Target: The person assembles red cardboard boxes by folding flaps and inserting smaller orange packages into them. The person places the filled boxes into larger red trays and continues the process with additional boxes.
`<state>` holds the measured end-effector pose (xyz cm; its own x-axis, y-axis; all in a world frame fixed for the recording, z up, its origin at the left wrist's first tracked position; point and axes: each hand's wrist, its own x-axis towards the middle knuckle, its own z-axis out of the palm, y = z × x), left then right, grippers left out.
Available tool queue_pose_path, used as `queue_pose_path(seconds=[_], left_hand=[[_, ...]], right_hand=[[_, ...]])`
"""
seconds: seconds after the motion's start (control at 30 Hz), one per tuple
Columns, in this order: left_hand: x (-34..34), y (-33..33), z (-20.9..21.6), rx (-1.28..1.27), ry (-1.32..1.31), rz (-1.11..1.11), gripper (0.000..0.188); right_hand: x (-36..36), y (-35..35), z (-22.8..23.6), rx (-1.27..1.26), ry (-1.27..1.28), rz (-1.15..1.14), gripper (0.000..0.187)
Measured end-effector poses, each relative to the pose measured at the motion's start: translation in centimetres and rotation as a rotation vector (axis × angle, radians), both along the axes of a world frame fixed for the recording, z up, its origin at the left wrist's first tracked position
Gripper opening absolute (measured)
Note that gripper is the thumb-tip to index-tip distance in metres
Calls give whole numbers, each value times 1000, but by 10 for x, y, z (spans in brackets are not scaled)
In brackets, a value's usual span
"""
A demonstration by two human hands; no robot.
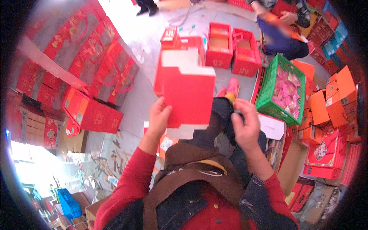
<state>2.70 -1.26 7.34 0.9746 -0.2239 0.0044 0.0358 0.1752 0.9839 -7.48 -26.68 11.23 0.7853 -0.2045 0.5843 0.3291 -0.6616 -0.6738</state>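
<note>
A red carton (190,97) with white flaps at its upper and lower ends is in front of me, over my lap. My left hand (159,117) grips its left edge, the thumb on the red face and the fingers mostly hidden behind. To the right, apart from the carton, is my right hand (246,124). Its fingers are half bent with a gap to the thumb, and nothing shows between them. Beyond the carton, partly covered by it, a red plastic tray (157,78) rests on the floor with a small red box (169,35) at its far end.
Two open red boxes (219,58) (245,68) stand ahead. A green crate (268,97) of pink packets is at right, near orange boxes (333,97). Red gift bags (92,53) line the left. A person's hands (287,18) hold something orange at far right.
</note>
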Motion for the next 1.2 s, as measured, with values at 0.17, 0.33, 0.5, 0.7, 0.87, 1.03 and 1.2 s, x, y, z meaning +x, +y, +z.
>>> queue_pose_path(seconds=[0.17,0.33,0.5,0.7,0.87,1.03,1.2], left_hand=[[-45,11,6,483,-473,61,21],[-79,14,24,554,-313,-132,30],[-91,-10,33,778,-882,136,73],[-112,-21,50,871,-892,-39,103],[-112,-18,47,724,-549,-340,83],[-107,-23,34,402,-331,-212,68],[-102,-24,30,168,-219,-314,69]], right_hand=[[13,60,79,-270,-152,126,34],[-9,38,69,-285,104,192,26],[-22,35,51,-60,147,341,23],[-37,37,44,97,132,552,14],[-41,36,65,36,219,523,18],[-30,43,59,-209,-276,-244,44],[-22,48,-16,816,173,322,62]])
